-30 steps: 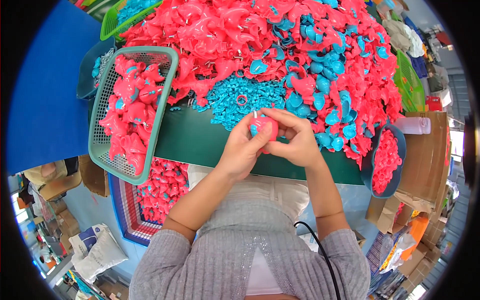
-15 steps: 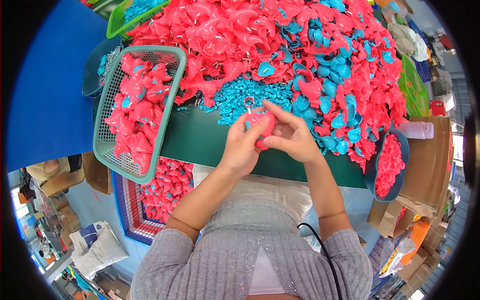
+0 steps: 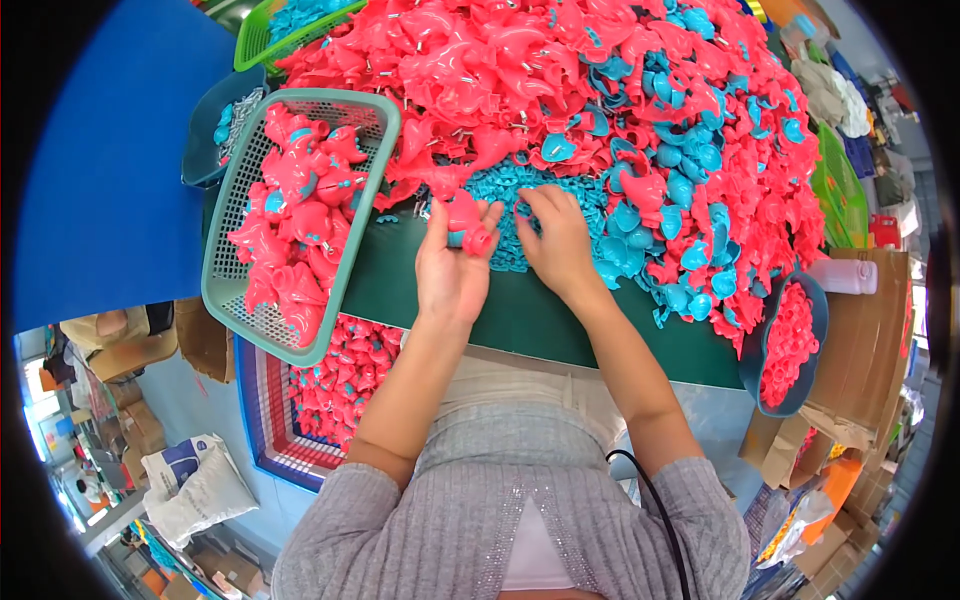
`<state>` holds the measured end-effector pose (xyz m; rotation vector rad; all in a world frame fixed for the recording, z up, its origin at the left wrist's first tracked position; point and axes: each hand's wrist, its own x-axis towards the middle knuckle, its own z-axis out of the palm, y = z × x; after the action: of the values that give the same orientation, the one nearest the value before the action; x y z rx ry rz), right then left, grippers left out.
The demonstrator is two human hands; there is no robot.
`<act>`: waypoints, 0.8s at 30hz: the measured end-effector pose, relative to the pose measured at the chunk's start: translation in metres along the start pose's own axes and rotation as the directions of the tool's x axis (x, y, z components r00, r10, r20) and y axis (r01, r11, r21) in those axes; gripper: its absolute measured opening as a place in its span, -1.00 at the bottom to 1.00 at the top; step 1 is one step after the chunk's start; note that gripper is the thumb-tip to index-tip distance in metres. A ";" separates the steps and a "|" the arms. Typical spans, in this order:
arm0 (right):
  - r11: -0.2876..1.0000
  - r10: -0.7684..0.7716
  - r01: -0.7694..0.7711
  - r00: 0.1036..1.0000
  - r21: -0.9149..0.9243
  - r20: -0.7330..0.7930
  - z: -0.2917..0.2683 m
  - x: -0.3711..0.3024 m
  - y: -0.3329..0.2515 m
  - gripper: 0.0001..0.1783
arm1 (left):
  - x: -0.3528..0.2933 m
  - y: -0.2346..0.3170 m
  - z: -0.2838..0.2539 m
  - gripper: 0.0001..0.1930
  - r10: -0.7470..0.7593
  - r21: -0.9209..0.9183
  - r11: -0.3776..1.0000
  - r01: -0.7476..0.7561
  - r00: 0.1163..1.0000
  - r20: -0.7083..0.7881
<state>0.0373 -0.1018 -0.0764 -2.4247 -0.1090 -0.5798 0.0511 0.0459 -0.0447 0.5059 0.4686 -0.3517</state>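
Observation:
My left hand [image 3: 452,280] is closed round a glossy pink plastic toy body [image 3: 466,218] with a blue patch and a round pink end, held above the green table [image 3: 400,265]. My right hand [image 3: 557,245] reaches to the heap of small blue plastic parts [image 3: 510,180]. Its thumb and forefinger are bent together at the heap, and what lies between the tips is too small to make out. Behind both hands spreads a large pile of pink plastic shells [image 3: 460,60], mixed on the right with blue cup-shaped pieces [image 3: 680,150].
Left of my hands, a green-grey basket [image 3: 335,300] of pink toy bodies stands tilted. Beside it is a dark bowl [image 3: 200,150] with metal pieces. A dark blue bin [image 3: 812,365] of pink parts hangs at the table's right edge. Below left stands a red-and-blue crate [image 3: 265,420].
My hands were together on the pink toy body, with a pink ring above it. Now they are apart: the left has moved slightly left with the body, the right to the small blue parts.

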 end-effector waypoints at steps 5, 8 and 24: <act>0.988 -0.062 0.064 0.998 0.142 -0.017 -0.023 -0.001 -0.036 -0.59 | 0.004 -0.017 0.000 -0.54 0.000 -0.080 0.997 0.012 0.988 0.152; 0.983 -0.136 0.140 0.990 0.120 -0.041 -0.029 -0.001 -0.033 -0.58 | 0.004 -0.026 0.007 -0.53 -0.027 -0.151 0.987 0.056 0.981 0.193; 0.925 -0.041 0.116 0.977 0.362 -0.209 -0.054 -0.020 -0.045 -0.65 | -0.017 -0.036 0.025 -0.55 0.157 0.034 0.985 -0.170 0.957 0.244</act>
<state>-0.0110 -0.0971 -0.0218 -1.9900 -0.2142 -0.7595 0.0295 0.0064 -0.0305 0.5439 0.1802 -0.2625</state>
